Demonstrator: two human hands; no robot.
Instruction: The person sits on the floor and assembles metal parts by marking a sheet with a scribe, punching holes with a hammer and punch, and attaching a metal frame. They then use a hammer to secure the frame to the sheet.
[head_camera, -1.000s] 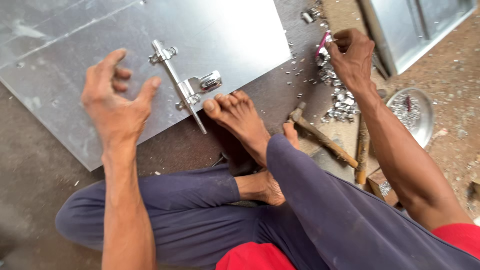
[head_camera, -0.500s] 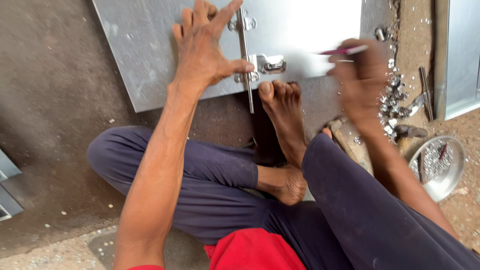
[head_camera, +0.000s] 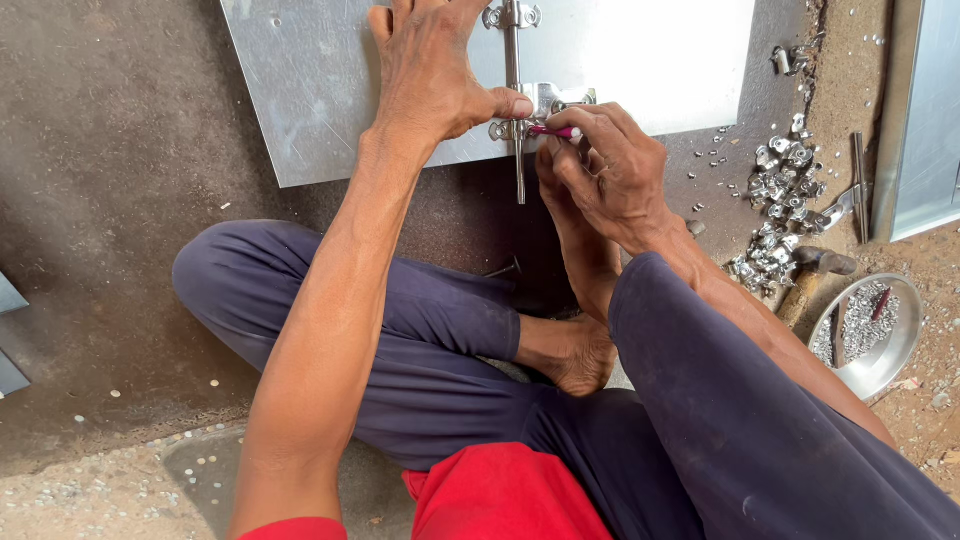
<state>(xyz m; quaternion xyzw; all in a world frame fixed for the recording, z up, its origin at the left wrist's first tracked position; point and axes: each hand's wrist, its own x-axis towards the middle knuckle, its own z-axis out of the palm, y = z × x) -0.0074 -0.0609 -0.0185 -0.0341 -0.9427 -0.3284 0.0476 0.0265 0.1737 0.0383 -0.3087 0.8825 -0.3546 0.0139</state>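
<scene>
Metal sheet (head_camera: 300, 90), right hand (head_camera: 605, 170) now at latch (head_camera: 545, 100)

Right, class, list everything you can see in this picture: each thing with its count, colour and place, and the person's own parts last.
metal sheet: one, silver-grey, flat on the ground at the top
door bolt: one, silver, on the sheet's lower edge, its rod past the edge
marker: one, pink-red, pinched in the right hand at the bolt
small metal fittings: a loose pile, silver, on the ground at the right
hammer: one, wooden handle, below the pile
metal bowl: one, silver, far right, holding small bits
second metal panel: one, grey, right edge
left hand: pressed on the sheet, thumb at the bolt
right hand: holds the marker
feet: two, bare, below the bolt
</scene>
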